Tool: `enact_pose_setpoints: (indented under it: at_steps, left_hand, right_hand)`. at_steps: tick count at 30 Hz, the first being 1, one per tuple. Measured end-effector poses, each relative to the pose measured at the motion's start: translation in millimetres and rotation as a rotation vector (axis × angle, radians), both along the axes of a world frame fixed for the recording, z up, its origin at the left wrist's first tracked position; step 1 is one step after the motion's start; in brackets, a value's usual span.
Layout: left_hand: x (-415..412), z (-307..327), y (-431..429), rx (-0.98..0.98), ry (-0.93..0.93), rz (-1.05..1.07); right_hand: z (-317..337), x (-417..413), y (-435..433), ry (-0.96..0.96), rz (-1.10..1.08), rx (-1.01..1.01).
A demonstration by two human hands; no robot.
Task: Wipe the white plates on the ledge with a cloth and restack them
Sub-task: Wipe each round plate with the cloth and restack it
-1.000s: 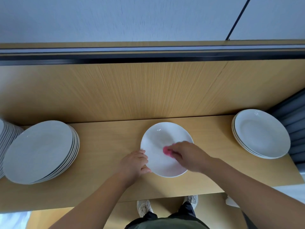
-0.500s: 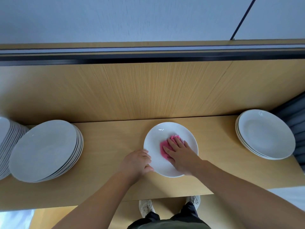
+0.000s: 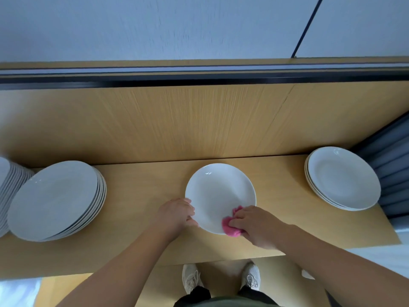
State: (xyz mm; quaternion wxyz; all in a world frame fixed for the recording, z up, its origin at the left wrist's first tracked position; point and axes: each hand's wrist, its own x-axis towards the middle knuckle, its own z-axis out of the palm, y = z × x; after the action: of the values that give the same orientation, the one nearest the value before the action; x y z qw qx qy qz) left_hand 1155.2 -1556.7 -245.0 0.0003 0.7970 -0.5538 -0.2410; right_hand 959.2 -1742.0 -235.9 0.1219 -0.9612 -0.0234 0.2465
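Crockery fills my feed, and I take the single plate [image 3: 218, 191], lying flat on the wooden ledge [image 3: 143, 196], as my landmark. At its near-left rim the left hand [image 3: 176, 214] has its fingers curled against the edge and the thumb tucked at the rim, grasping the plate. At its near-right rim the right hand [image 3: 254, 224] is clenched round a pink cloth [image 3: 230, 228], which is bunched up and pressed onto the plate's edge, with part of it lapping over the rim. Well to the left of the plate I see a tall stack [image 3: 55, 200] of white plates, and beyond that, at the frame's edge, a second stack [image 3: 8, 189] only partly in view. Well to the right of the plate sits a short stack [image 3: 342, 178] of white plates, just beside grey pleated fabric [image 3: 394, 173]. Behind the plate rises a wood panel [image 3: 177, 122]. Nearer than the plate, past the ledge's front edge, I can make out pale shoes [image 3: 191, 279] on the floor.
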Motion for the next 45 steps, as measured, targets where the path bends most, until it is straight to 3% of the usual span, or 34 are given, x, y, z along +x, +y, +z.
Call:
enact_pose_setpoints:
  at_steps: [6,12,16,28,33,41,45]
  left_hand:
    - [-19,15,-1,-0.07,-0.055,0.029]
    - [-80,15,-30,-0.148,0.021,0.002]
    - [-103,3,-53,-0.146,-0.1,-0.027]
    - [-126,5,-74,0.094,-0.142,0.05]
    - [-122,28,-73,0.018,-0.104,0.16]
    - [-97,88,-82,-0.107,-0.202,0.356]
    - [-90,113,-81,-0.274,0.034,0.524]
  right_hand:
    - [20,-9,-28,-0.155,-0.141,0.05]
    - [30,-17,-57,-0.293,-0.257,0.068]
    - [37,-21,-64,-0.344,-0.27,0.075]
    - [47,-33,-76,-0.415,-0.252,0.105]
    - [53,-36,-84,-0.525,-0.289,0.134]
    - [79,-25,-91,-0.771,-0.283,0.216]
    - [95,-19,-93,-0.853,-0.273,0.228]
